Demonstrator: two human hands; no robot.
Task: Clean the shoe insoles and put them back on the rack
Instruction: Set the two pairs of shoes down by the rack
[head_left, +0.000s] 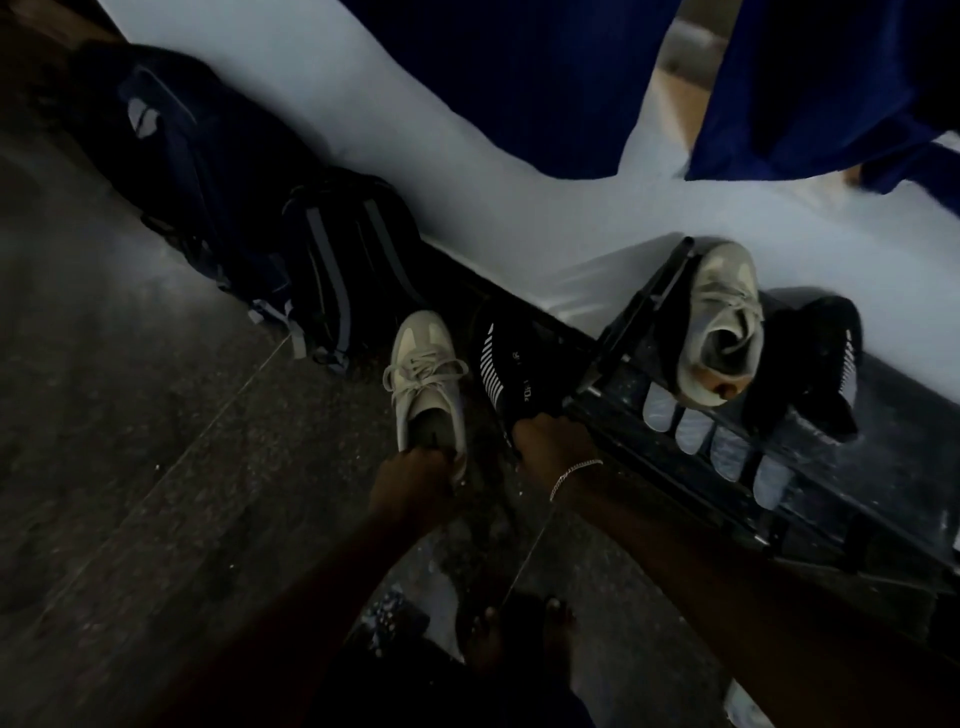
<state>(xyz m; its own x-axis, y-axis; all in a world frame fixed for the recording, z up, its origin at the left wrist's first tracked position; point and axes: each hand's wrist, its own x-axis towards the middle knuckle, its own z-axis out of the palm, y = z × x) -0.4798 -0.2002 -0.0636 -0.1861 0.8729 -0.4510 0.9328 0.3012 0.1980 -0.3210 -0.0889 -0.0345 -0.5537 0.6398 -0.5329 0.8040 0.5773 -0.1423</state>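
Footwear is held in both hands: the left hand (415, 480) grips the heel of a beige sneaker (426, 374), and the right hand (550, 441) grips the heel of a black striped shoe (501, 364), both toes pointing toward the white wall (467, 171). Just right of them, the black rack (675, 467) carries a second beige sneaker (722, 322) touching a second black shoe (821, 364). Insoles cannot be made out inside any shoe.

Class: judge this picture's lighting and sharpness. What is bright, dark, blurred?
Head view: dim overall; white wall brightest; floor and backpacks lost in shadow; left hand gripping the beige shoe and right hand gripping the black shoe look soft-edged.
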